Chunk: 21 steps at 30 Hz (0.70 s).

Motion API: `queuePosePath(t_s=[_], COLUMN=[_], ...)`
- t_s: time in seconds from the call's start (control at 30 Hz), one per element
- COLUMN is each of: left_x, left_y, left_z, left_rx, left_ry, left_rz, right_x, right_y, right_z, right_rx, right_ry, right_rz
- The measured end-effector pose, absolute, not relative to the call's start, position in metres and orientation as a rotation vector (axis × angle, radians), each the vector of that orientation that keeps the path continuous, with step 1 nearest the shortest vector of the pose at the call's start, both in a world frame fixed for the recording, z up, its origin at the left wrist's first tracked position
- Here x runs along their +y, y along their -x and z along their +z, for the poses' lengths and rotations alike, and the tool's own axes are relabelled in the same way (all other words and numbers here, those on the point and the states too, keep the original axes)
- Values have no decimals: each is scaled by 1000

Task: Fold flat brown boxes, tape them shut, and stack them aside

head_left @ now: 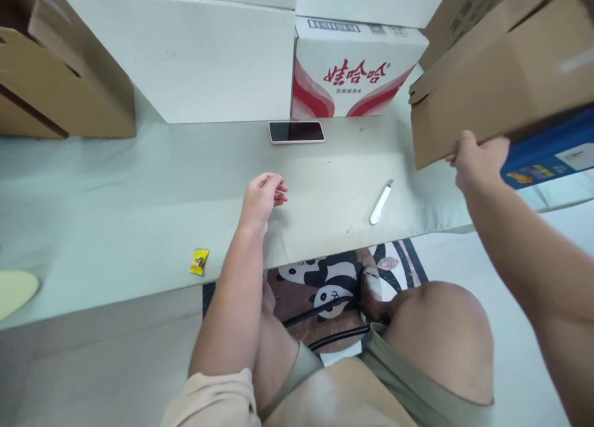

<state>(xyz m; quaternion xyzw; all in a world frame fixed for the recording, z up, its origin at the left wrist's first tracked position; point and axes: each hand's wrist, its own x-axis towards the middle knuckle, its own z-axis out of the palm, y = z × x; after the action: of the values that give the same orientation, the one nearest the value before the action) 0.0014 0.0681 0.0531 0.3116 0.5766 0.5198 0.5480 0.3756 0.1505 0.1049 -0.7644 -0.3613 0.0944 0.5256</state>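
Gripping: right hand (477, 161) closed on the lower edge of the brown cardboard box (496, 74), which it holds tilted off the table (139, 185).
Left hand: left hand (262, 195) empty, fingers loosely curled, resting on the table well apart from the box.
Doing it well: a one-handed hold on an edge looks weak; I judge a second hand under the far side would steady the box, and it should stay clear of the white cutter (381, 202) lying below and left of the right hand.
Box look: plain brown corrugated card, flaps partly open, motion-blurred; a blue printed carton (552, 151) shows just beneath it.
Nearby: phone (296, 132) face up beyond the left hand; yellow wrapped sweet (199, 261) to its left.
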Motion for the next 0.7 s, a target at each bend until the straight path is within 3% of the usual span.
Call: queuePosePath(t_s=[0.13,0.3,0.7], left_x=[71,74,68], left_y=[-3,0,14], left_z=[53,51,48], left_rx=[1388,1399,1359], left_ry=[-730,-751,-845], left_rz=[1198,1171,1253], right_x=[215,262,220], right_y=[-371,-363,-321], right_z=[115,115,115], right_rx=[-1038,-1213,-1752], right_ry=[2038,2142,2305], right_rz=[116,206,381])
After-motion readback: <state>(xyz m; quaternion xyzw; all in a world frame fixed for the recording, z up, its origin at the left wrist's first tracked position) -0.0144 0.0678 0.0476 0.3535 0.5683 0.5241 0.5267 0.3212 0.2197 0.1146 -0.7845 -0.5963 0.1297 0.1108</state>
